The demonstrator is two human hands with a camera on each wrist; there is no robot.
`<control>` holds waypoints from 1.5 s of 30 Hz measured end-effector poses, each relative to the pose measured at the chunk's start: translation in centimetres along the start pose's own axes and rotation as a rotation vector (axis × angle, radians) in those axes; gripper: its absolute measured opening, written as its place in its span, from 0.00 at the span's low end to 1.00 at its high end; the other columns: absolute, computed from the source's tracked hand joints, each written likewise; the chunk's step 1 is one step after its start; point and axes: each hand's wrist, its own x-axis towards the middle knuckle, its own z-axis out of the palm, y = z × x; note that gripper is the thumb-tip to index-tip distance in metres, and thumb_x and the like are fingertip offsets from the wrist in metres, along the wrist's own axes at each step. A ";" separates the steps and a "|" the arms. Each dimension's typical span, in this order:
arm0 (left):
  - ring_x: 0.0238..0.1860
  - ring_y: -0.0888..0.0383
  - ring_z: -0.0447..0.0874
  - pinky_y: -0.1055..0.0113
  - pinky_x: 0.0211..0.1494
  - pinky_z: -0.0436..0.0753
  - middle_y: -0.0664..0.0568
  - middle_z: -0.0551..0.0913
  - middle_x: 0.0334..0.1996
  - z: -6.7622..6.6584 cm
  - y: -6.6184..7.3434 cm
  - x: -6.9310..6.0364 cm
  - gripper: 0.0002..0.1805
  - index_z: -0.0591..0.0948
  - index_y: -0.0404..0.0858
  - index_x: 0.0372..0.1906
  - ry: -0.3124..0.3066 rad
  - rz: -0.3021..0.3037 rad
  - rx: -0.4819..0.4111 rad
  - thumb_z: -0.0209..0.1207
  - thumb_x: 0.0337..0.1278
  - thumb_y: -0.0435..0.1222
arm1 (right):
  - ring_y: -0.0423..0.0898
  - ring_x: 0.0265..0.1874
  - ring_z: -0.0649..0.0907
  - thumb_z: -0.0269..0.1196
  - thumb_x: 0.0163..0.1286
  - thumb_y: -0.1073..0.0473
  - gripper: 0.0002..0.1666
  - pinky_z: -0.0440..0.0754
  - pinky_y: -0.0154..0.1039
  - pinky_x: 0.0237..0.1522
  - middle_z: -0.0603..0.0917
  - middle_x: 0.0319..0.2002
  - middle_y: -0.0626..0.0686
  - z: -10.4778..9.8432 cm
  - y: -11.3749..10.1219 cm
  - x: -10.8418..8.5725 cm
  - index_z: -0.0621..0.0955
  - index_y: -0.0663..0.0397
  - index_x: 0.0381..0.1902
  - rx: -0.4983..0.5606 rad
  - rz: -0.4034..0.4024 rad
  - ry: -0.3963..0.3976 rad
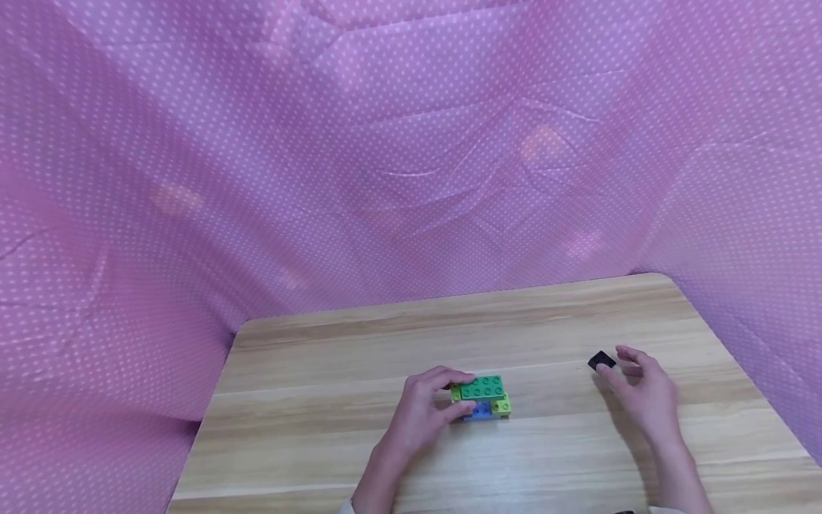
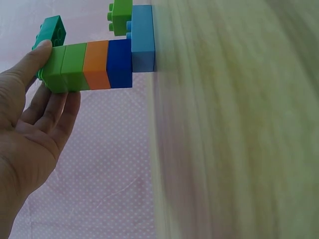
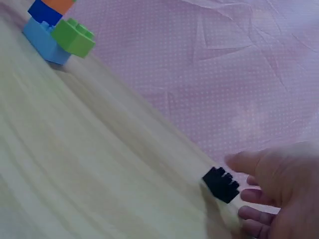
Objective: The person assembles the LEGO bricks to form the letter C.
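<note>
My left hand (image 1: 419,412) grips the upper end of a toy building block tower between thumb and fingers. In the left wrist view the tower has a light blue block (image 2: 143,40) at its base on the table. Above it come a dark blue block (image 2: 119,63), an orange block (image 2: 96,65) and two green blocks (image 2: 64,68), with a darker green block (image 2: 50,32) across the top. A lime block (image 3: 74,38) sits on the base's other end. My right hand (image 1: 647,400) is spread beside a black block (image 3: 221,184), fingers apart from it in the right wrist view.
The wooden table (image 1: 321,400) has rounded far corners. Pink dotted cloth (image 1: 411,178) hangs behind it and along both sides. A small dark object (image 1: 623,512) shows at the bottom edge of the head view.
</note>
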 end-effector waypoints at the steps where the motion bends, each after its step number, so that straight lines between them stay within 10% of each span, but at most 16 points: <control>1: 0.52 0.66 0.87 0.66 0.59 0.86 0.63 0.89 0.50 0.0 0.0 0.0 0.23 0.89 0.49 0.55 -0.001 0.001 0.000 0.79 0.52 0.34 | 0.53 0.52 0.82 0.72 0.73 0.51 0.35 0.77 0.29 0.49 0.81 0.62 0.70 0.2 0.1 0.0 0.76 0.67 0.69 -0.016 0.003 -0.017; 6: 0.52 0.66 0.87 0.66 0.59 0.86 0.62 0.89 0.50 0.1 0.1 0.0 0.22 0.89 0.49 0.55 -0.002 0.005 -0.007 0.78 0.53 0.35 | 0.66 0.54 0.78 0.71 0.73 0.57 0.32 0.72 0.59 0.56 0.79 0.58 0.72 1.4 0.4 -0.1 0.77 0.70 0.67 -0.047 -0.013 0.007; 13: 0.51 0.66 0.87 0.66 0.59 0.86 0.62 0.89 0.50 0.1 0.3 0.0 0.23 0.89 0.49 0.55 0.000 0.002 -0.010 0.79 0.52 0.34 | 0.53 0.44 0.83 0.74 0.69 0.61 0.26 0.77 0.39 0.46 0.84 0.50 0.68 1.8 -0.1 -0.1 0.81 0.66 0.61 -0.080 -0.109 0.021; 19: 0.51 0.66 0.87 0.66 0.59 0.86 0.62 0.89 0.50 0.1 0.2 -0.1 0.23 0.89 0.49 0.55 -0.001 0.004 -0.017 0.79 0.52 0.33 | 0.32 0.42 0.87 0.73 0.66 0.72 0.26 0.88 0.30 0.41 0.85 0.52 0.72 2.0 -3.3 -0.7 0.80 0.66 0.61 0.262 -0.221 -0.235; 29: 0.52 0.66 0.87 0.67 0.59 0.86 0.62 0.89 0.50 0.2 0.0 -0.1 0.23 0.89 0.49 0.55 0.007 0.013 -0.008 0.79 0.52 0.34 | 0.65 0.52 0.88 0.71 0.68 0.69 0.35 0.91 0.53 0.48 0.77 0.61 0.78 4.1 -8.3 -3.0 0.73 0.70 0.70 0.577 -0.065 -0.748; 45: 0.53 0.66 0.87 0.67 0.58 0.86 0.63 0.89 0.50 0.2 0.1 -0.1 0.22 0.88 0.49 0.56 -0.006 0.005 -0.025 0.77 0.55 0.36 | 0.66 0.55 0.86 0.71 0.69 0.67 0.31 0.90 0.50 0.50 0.83 0.57 0.68 6.7 -9.6 -4.3 0.75 0.68 0.67 0.643 -0.087 -0.797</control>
